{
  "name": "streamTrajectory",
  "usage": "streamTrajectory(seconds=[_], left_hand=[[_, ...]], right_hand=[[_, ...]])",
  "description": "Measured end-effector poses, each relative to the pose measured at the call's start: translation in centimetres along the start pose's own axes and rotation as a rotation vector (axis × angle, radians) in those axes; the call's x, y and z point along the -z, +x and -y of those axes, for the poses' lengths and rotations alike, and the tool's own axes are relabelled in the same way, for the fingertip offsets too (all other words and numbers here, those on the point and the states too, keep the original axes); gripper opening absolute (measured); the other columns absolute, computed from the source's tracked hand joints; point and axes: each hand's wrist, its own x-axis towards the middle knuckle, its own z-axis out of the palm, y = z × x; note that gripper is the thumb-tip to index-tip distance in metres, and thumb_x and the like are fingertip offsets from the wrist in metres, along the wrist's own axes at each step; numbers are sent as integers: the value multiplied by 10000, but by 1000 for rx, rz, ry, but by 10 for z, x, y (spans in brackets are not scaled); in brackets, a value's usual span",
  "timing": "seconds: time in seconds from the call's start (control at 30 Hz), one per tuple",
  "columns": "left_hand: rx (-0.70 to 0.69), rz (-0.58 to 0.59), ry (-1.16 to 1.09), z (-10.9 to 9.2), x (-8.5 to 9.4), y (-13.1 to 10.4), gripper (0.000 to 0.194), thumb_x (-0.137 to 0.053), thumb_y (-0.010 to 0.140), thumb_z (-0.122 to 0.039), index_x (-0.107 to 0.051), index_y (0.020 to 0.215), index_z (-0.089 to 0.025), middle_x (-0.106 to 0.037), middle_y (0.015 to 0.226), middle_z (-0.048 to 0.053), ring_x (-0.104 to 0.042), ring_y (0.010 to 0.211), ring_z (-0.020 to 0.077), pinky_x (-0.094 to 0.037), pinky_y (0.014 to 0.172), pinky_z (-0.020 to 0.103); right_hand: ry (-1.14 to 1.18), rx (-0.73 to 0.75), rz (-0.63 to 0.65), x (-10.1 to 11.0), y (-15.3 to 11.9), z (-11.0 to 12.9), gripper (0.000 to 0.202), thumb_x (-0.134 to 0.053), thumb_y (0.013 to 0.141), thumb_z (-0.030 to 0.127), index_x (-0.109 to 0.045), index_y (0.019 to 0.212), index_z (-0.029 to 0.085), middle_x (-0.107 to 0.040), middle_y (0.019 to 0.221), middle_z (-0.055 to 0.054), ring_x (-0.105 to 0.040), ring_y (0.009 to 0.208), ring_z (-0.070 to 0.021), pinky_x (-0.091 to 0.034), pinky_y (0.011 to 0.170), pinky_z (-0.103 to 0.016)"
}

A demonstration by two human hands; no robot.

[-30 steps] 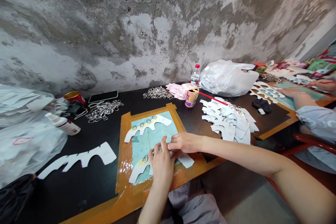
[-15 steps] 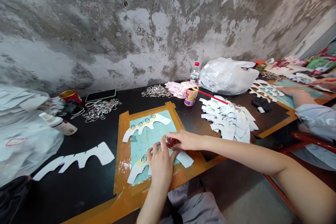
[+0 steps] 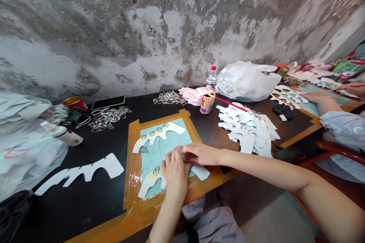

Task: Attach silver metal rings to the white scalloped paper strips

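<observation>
My left hand [image 3: 176, 172] lies over a white scalloped cut-out piece [image 3: 148, 186] on the light-blue mat [image 3: 156, 148], its fingers bent and pressed together on the piece. Thumb and fingers of my right hand [image 3: 198, 153] pinch at the upper edge of that same piece, against my left fingertips. What exactly lies between the fingertips is hidden. A metal ring [image 3: 156, 170] sits on the piece left of my hands. Farther up the mat lies a second scalloped piece [image 3: 173, 128] with several rings along its yellowish upper edge.
Orange tape [image 3: 134, 133] borders the mat. Around it are a plain cut-out [image 3: 99, 167], loose rings [image 3: 107, 118], a spray bottle [image 3: 62, 134], a phone [image 3: 108, 102], a patterned cup [image 3: 206, 104] and a pile of ringed pieces [image 3: 248, 129]. A co-worker's hand [image 3: 313, 97] is at the right.
The fingers of both hands have drawn closer together on the piece. A ring that showed beneath my right fingers is now covered.
</observation>
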Motion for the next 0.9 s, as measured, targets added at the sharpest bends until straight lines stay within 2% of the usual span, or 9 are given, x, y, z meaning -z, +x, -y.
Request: streamTrajectory(seconds=[0.2,0.3,0.53,0.9], left_hand=[[-31,-40,-62,-1,-6,-4,393,-502,829,-98,-482,1203,-215,-646,1142,66,-517,1073,273,-340,895,424],[-30,-89,-37,2,-9,-6,367,-529,841,-146,-478,1199,-207,-617,1185,74,-523,1070,266,-361,862,406],[-12,-71,80,-2,-3,-5,275,-575,876,-282,-498,1129,-208,-625,1127,81,-516,1071,298,-337,866,439],[-64,-71,-45,11,0,-12,313,-646,850,-265,-452,1091,-220,-642,1079,54,-540,1051,279,-294,910,442]], right_hand=[[-61,8,-76,-3,-11,2,90,-589,882,155,-508,872,194,-577,828,-3,-538,790,-144,-426,745,-253],[-62,5,-95,-6,-14,1,96,-582,883,136,-509,853,191,-572,804,1,-537,774,-140,-425,726,-244],[-114,48,-87,-8,-14,-1,109,-494,945,151,-525,847,188,-535,768,-9,-517,783,-154,-424,720,-254],[-98,59,-248,-31,-26,-10,109,-501,959,201,-547,864,174,-623,839,-39,-569,833,-158,-462,753,-264]])
